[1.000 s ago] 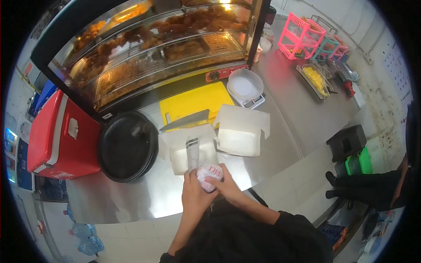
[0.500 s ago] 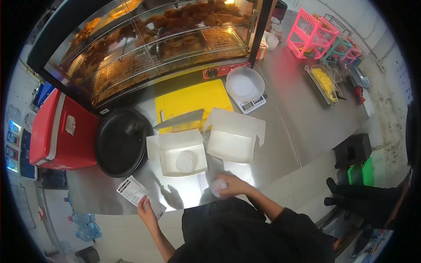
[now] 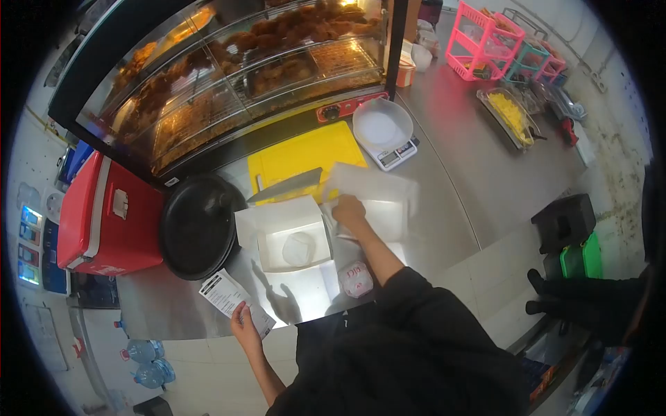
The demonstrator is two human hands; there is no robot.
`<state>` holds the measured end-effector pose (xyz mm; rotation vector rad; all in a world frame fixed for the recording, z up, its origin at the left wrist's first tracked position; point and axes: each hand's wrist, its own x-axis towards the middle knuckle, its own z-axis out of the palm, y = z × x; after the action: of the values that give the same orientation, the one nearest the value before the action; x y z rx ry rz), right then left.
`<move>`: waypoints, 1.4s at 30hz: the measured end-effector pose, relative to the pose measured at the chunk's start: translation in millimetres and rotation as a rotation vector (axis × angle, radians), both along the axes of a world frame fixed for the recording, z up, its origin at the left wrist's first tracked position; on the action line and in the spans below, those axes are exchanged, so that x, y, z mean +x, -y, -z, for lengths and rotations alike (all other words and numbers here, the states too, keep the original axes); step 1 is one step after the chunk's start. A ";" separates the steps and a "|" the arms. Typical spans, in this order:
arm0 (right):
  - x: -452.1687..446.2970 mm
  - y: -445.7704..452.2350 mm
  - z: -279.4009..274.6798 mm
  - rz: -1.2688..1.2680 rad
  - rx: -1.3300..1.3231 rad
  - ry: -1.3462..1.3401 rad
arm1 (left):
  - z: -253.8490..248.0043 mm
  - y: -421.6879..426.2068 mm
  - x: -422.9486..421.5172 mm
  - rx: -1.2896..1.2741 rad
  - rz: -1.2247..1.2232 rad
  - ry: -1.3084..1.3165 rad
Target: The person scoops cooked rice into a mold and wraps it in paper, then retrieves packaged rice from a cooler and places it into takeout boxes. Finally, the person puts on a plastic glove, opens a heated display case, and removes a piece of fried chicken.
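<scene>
My left hand (image 3: 244, 323) pinches a printed paper receipt (image 3: 227, 294) at the counter's front edge. My right hand (image 3: 349, 210) is closed at the left side of the right-hand white box (image 3: 380, 218), whose raised lid is blurred; what its fingers grip is too small to make out. Beside it, the open left box (image 3: 275, 258) holds a round white item (image 3: 298, 249). A wrapped round item with red print (image 3: 356, 279) rests on the metal counter below the right forearm.
Behind the boxes lie a knife (image 3: 288, 186) and yellow board (image 3: 298, 154), with a scale and bowl (image 3: 383, 125) to their right. Black round trays (image 3: 198, 225) and a red cooler (image 3: 111, 215) stand left. A heated food cabinet (image 3: 236, 76) spans the back.
My right hand has set the wrapped item on the counter and moved up to the right box, whose lid has shifted. My left hand, earlier at the wrapped item, now holds the receipt out left.
</scene>
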<state>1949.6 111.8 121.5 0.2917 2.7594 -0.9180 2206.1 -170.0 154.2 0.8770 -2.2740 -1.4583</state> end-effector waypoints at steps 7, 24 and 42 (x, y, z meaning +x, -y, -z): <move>118.2 -179.2 -139.2 0.139 -1.214 -0.510 | -1.7 7.7 12.0 0.185 -0.031 -0.059; 93.0 -42.8 -44.1 -0.125 -0.038 -0.247 | -38.2 12.6 -41.3 -0.529 0.422 0.229; 205.3 -15.6 -11.8 -0.402 -0.013 -0.310 | -59.2 -25.7 -6.7 -0.242 0.665 0.190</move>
<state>2154.9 127.4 133.3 -0.4302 2.9169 -0.9338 2199.4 -144.3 213.4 0.1874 -2.9856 -1.3115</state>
